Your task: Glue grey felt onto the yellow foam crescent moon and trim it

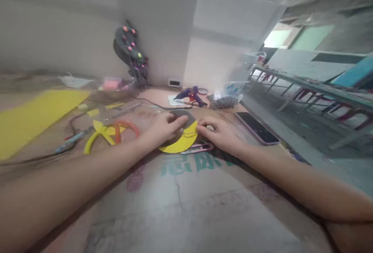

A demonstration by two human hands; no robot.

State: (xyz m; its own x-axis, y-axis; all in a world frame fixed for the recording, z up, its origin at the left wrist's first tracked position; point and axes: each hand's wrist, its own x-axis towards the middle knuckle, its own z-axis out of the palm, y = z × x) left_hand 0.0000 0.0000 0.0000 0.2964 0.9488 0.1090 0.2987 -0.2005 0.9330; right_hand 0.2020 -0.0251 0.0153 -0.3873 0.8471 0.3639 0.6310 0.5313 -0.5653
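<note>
The left hand [164,128] rests over a dark grey round disc [186,115], thumb extended; whether it grips is unclear. The right hand [218,133] has thumb and forefinger close together at the right edge of a yellow flat crescent [180,143]; whether they pinch it is unclear. Crescent and disc sit together mid-worktop [159,93]. Outward lie a black-screened phone [258,128] near the worktop's right edge, a blue-violet plastic glue gun [194,96] toward its far edge and a large yellow sheet [36,117] on its left side
</note>
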